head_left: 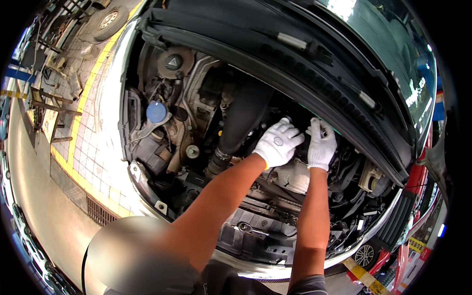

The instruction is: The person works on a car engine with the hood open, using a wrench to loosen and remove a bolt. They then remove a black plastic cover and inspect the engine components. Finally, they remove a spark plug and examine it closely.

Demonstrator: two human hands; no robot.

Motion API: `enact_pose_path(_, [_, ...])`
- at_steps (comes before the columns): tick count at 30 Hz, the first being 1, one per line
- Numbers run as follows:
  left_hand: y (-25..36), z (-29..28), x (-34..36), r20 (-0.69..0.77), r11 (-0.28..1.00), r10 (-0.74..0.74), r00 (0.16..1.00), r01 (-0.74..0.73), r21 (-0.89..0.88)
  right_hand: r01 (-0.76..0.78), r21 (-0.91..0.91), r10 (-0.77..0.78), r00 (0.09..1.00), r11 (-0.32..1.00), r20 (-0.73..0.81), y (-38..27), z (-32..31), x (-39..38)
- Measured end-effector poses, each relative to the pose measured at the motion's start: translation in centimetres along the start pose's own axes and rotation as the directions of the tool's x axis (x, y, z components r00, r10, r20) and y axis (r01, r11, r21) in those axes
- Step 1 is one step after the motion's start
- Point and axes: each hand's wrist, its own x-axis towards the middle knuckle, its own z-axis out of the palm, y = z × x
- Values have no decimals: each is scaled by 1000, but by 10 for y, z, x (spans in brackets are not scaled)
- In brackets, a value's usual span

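Observation:
I lean over a car's engine bay with both hands in white knitted gloves. My left hand (278, 143) is palm down over the engine's rear part, its fingers stretched and slightly apart, with nothing visible in them. What lies beneath its palm is hidden. Close to its right, my right hand (322, 145) is raised with curled fingers, pinching a small dark round piece (323, 132) too small to name exactly. Below both hands lies a silvery metal cover (291, 176). Left of them runs a thick black air duct (244, 120).
A blue-capped reservoir (157, 112) and a dark round strut mount cap (173, 62) sit at the bay's left. The black cowl (314, 73) and windshield (393, 59) rise behind. A loose wheel (110, 22) and a wooden stand (51, 110) are on the floor at left.

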Motion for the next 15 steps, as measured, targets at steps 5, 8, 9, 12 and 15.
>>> enact_pose_path(5, [-2,-4,-1,-12,999,-25,1000,26,46,80,-123,-64,990,989,129,33,15,51])
enact_pose_path(8, [1,-12,0,-42,999,-32,999,31,-6,542,-753,-219,840,373,496,77,24,102])
enact_pose_path(9, [4,-12,2,49,999,-50,998,51,-16,635,-772,-218,754,-1,620,103,18,120])
enact_pose_path(12, [9,-9,-3,-38,999,24,999,-26,-37,237,-397,46,809,887,585,196,-1,203])
enact_pose_path(15, [-10,-4,-30,-81,992,-122,989,120,-24,-173,-280,280,869,944,407,98,65,135])
